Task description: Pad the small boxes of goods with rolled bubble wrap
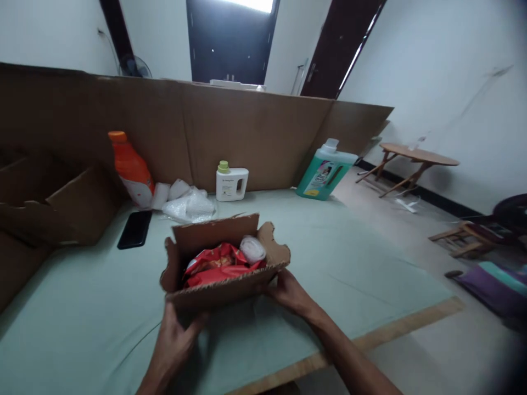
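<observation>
An open cardboard box (222, 292) is tilted toward me over the table, its flaps up and their edges ragged. Inside lie a red plastic packet (218, 266) and a roll of bubble wrap (252, 249) at the right end. My left hand (177, 329) grips the box's lower left corner, thumb along the near side. At the lower right corner, my right hand (288, 293) holds the box too, its fingertips partly hidden beneath it. Both hands are closed on the box.
Behind the box stand an orange bottle (134, 173), crumpled bubble wrap (189, 206), a white jug (231, 184) and a green detergent bottle (323, 175). A black phone (135, 229) lies left. Cardboard panels (247, 137) line the back; another cardboard box (61, 208) stands left.
</observation>
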`<move>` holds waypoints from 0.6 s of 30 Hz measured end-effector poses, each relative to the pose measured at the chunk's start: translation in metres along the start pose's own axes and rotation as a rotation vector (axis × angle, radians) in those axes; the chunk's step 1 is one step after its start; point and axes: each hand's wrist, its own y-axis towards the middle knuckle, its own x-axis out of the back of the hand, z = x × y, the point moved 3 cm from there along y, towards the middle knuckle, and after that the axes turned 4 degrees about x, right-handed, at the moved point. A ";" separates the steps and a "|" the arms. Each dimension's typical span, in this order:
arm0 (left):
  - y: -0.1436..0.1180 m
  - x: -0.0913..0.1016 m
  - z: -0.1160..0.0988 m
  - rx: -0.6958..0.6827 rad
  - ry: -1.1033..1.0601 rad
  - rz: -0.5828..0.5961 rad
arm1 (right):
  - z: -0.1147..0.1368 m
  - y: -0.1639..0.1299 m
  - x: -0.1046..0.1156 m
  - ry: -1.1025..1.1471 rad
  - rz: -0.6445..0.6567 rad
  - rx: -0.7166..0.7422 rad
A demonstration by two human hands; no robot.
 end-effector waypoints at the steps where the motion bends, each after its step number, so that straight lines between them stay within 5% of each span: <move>1: 0.006 -0.011 -0.007 0.003 -0.043 0.031 | -0.005 0.001 -0.003 0.010 -0.024 -0.030; 6: 0.011 -0.031 -0.037 -0.126 -0.080 0.145 | -0.018 -0.034 0.012 -0.062 -0.152 -0.098; 9: -0.001 0.001 -0.025 -0.136 -0.075 0.094 | 0.001 -0.049 -0.001 -0.069 -0.187 0.032; 14: 0.007 0.077 0.001 -0.006 -0.053 -0.110 | 0.048 -0.022 -0.063 -0.032 -0.057 0.198; 18: 0.026 0.086 0.001 0.039 -0.027 -0.098 | 0.040 -0.013 -0.074 0.014 0.013 0.199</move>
